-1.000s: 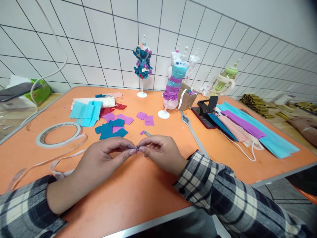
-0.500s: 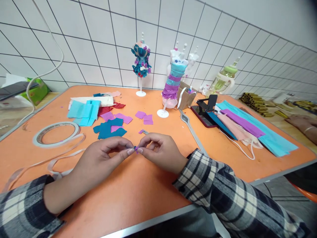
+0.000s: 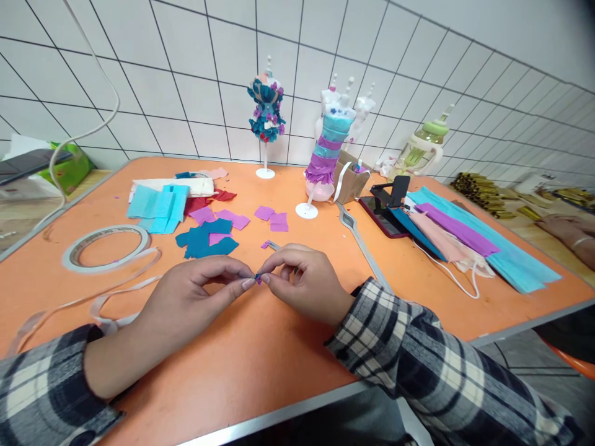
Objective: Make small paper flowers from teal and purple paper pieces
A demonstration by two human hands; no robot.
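Note:
Thumb and forefinger of my left hand [image 3: 198, 294] pinch the left side of a tiny purple and dark teal crepe paper piece [image 3: 258, 280]. My right hand [image 3: 302, 282] pinches its right side, so the fingertips of both hands nearly meet and cover most of it. Just beyond my right hand lies a small metal tool [image 3: 273, 246], partly hidden, with a purple bit [image 3: 264, 245] at its tip. Dark teal paper pieces [image 3: 204, 241] and purple paper squares [image 3: 279, 222] are spread on the orange table [image 3: 232, 365] past my hands.
A tape roll [image 3: 74, 260] and loose ribbon [image 3: 97, 306] lie left. Small paper-dressed mannequins [image 3: 266, 111] [image 3: 328, 145] stand at the back. A phone [image 3: 379, 217], a bottle [image 3: 418, 148] and coloured paper strips [image 3: 525, 272] are right. Another person's hand [image 3: 564, 229] rests far right.
Both hands keep pinching the little paper piece, which has turned slightly between the fingertips, showing more dark teal. The rest of the table looks the same.

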